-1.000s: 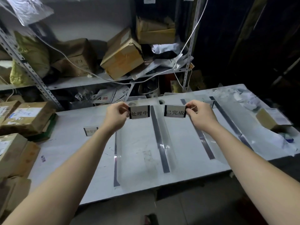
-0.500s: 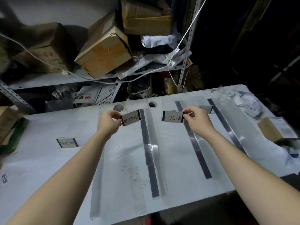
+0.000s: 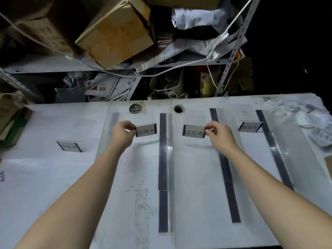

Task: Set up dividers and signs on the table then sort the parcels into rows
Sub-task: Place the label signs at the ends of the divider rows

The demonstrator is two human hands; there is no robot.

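Each hand pinches a sign over the table (image 3: 53,177): left hand (image 3: 122,134) 处理中 sign (image 3: 146,130), right hand (image 3: 220,134) 已完成 sign (image 3: 193,131).

Dim, cluttered metal shelf (image 3: 231,58) with a cardboard box (image 3: 116,31) behind the white table (image 3: 45,177)
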